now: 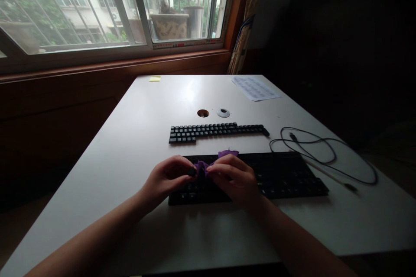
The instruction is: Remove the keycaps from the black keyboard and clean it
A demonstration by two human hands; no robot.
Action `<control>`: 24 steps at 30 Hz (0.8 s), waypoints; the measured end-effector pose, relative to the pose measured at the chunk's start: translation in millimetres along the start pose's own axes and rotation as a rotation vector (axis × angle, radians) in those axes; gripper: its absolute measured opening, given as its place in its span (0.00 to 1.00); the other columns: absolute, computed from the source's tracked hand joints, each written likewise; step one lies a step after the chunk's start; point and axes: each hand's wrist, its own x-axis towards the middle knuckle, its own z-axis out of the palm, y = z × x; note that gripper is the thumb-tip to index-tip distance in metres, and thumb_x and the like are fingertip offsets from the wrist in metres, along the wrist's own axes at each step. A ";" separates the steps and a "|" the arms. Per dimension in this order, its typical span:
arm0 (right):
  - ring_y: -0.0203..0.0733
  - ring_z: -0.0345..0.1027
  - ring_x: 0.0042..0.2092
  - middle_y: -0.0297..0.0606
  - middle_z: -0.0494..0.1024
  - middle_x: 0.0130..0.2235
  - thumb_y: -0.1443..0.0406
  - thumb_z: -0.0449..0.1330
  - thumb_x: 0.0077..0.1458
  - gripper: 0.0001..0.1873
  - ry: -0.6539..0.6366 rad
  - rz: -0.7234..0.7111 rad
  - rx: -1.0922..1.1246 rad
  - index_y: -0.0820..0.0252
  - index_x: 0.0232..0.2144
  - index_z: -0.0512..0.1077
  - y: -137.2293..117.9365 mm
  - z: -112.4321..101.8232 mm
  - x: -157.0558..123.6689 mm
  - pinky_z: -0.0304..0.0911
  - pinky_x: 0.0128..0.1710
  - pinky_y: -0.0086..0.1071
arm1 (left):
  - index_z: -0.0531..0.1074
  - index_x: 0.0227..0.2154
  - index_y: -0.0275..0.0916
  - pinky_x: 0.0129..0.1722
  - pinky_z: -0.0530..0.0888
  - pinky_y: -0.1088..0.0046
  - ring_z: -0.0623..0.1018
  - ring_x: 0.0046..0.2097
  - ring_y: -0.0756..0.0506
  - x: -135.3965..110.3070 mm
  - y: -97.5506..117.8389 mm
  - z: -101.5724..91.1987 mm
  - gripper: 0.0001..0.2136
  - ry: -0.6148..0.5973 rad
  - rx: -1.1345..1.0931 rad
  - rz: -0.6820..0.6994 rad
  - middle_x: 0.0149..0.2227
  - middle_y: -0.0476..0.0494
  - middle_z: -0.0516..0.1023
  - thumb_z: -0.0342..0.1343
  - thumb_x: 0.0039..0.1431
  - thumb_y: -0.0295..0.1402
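Note:
Above the left half of a black keyboard (286, 173), my two hands come close together. Thumb and fingers of my left hand (172, 174) pinch a small black keycap (191, 171). My right hand (235, 177) is closed on a purple cloth (202, 166), whose bunched part lies between both hands against the keycap; another fold rises behind the right fingers. Several loose black keycaps (214, 130) stand in tight rows just beyond the keyboard. My hands hide part of the keyboard's left side.
A black cable (325, 140) lies coiled at the right, near a thin brush-like tool (349, 187). Farther back are a round hole (203, 113), its grey ring cover (223, 113), printed paper (255, 88) and a yellow sticky note (155, 78). The white table (130, 138) meets a window wall.

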 end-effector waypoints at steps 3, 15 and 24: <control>0.36 0.71 0.33 0.37 0.76 0.34 0.72 0.62 0.57 0.10 -0.002 0.001 0.002 0.56 0.40 0.78 0.1 0.3 0.4 0.69 0.28 0.28 | 0.75 0.42 0.36 0.43 0.79 0.73 0.81 0.40 0.47 -0.7 -1.7 0.6 0.11 0.038 -0.033 -0.011 0.39 0.43 0.80 0.65 0.55 0.26; 0.36 0.70 0.33 0.37 0.76 0.34 0.74 0.63 0.55 0.12 -0.021 -0.015 0.015 0.58 0.41 0.77 1.6 0.3 -1.1 0.68 0.29 0.28 | 0.74 0.40 0.36 0.39 0.79 0.74 0.82 0.37 0.48 -3.1 -1.4 1.4 0.07 0.095 -0.059 -0.052 0.36 0.44 0.82 0.63 0.59 0.29; 0.34 0.69 0.32 0.38 0.75 0.35 0.75 0.64 0.54 0.12 -0.039 -0.010 0.028 0.60 0.41 0.78 3.8 1.9 -4.1 0.67 0.29 0.27 | 0.73 0.35 0.35 0.39 0.81 0.71 0.82 0.38 0.47 1.1 -3.2 2.7 0.05 0.055 -0.168 -0.008 0.40 0.44 0.81 0.64 0.57 0.25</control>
